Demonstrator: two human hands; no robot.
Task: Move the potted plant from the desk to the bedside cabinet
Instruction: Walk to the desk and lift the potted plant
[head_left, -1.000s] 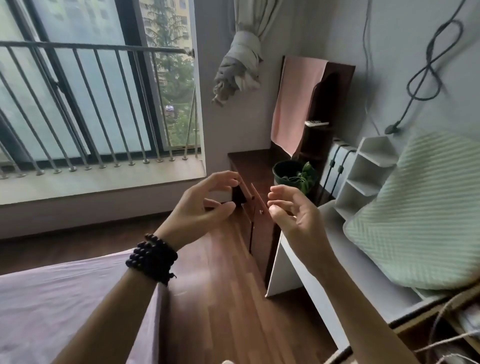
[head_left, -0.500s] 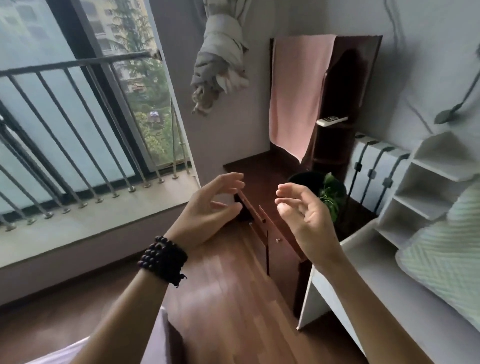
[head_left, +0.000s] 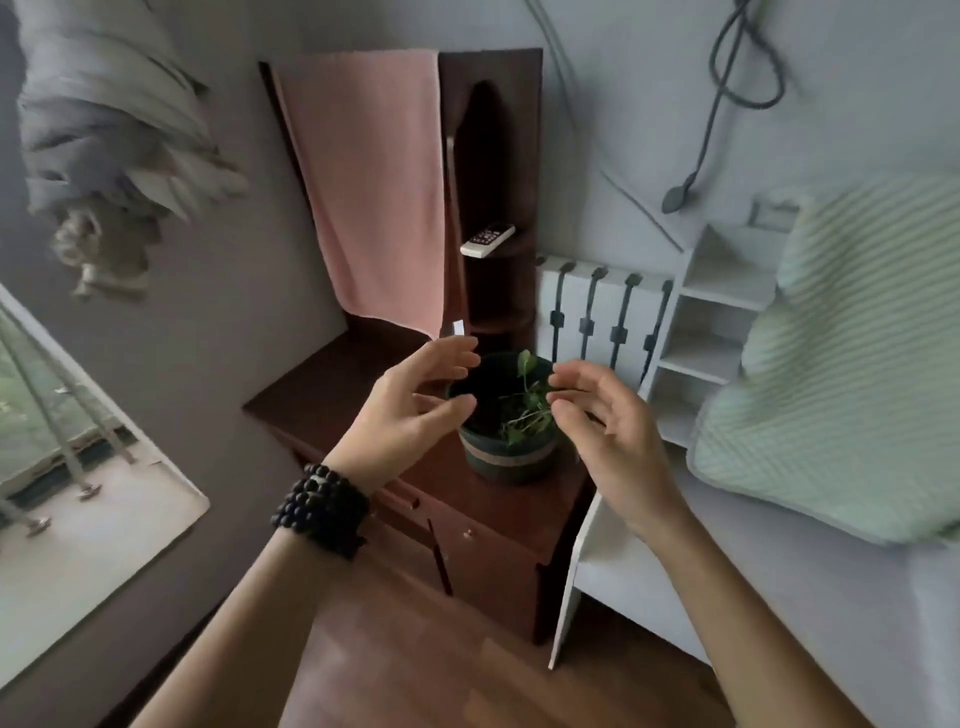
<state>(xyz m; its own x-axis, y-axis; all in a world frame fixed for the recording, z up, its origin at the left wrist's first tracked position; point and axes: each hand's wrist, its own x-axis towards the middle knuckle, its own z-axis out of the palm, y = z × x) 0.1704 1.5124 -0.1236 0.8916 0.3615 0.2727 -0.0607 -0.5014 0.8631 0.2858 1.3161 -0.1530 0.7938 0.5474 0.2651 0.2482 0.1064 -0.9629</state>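
The potted plant (head_left: 506, 457), a dark green pot with a tan band and a few small green leaves, stands on the dark brown wooden cabinet (head_left: 332, 395) in the middle of the head view. My left hand (head_left: 410, 415), with a black bead bracelet on the wrist, hovers at the pot's left rim, fingers spread and curved. At the pot's right side my right hand (head_left: 602, 421) is held the same way, its fingertips among the leaves. Neither hand holds the pot.
A pink towel (head_left: 374, 187) hangs over the cabinet's tall back, and a white remote (head_left: 487, 239) lies on its corner shelf. To the right are a white shelf unit (head_left: 711, 322), a green quilted pillow (head_left: 841, 353) and a white surface. A windowsill (head_left: 78, 561) is at left.
I have come closer to the cabinet and the view has tilted down. Both hands have moved forward from in front of the cabinet to either side of the pot.
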